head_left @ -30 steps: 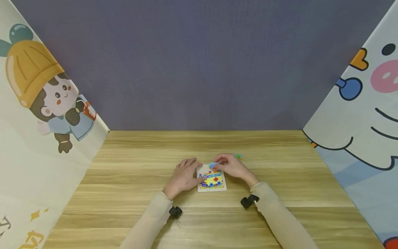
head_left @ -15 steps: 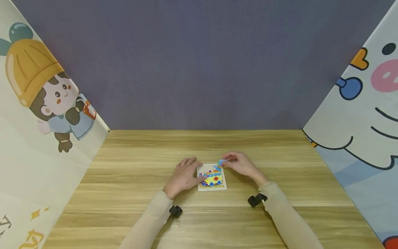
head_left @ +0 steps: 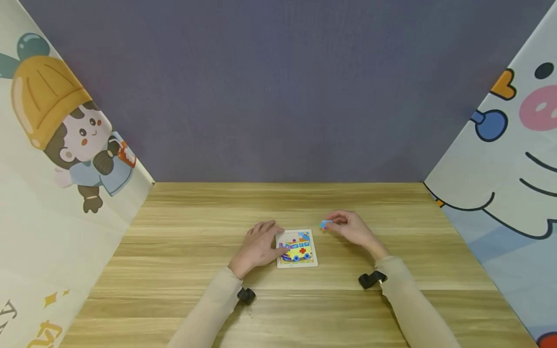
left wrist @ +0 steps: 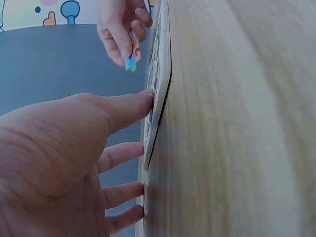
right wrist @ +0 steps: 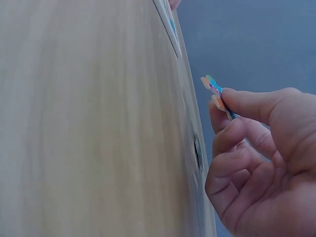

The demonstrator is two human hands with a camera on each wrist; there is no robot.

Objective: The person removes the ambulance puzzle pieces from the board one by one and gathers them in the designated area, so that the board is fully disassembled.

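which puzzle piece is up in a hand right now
The small blue piece with orange and purple bits, pinched in the right hand. The ambulance pieces lie flat in the tray instead.

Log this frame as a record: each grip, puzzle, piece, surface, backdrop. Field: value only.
left grip: thumb on the puzzle, fingers extended
right grip: pinching the piece
piece: blue, with some orange and purple; off the puzzle, to its right
puzzle: lying on the table; yellow van with red cross; upper-left area pale, without picture
table: wood-grain top
backdrop: dark grey-blue wall behind, cartoon-printed panels at both sides
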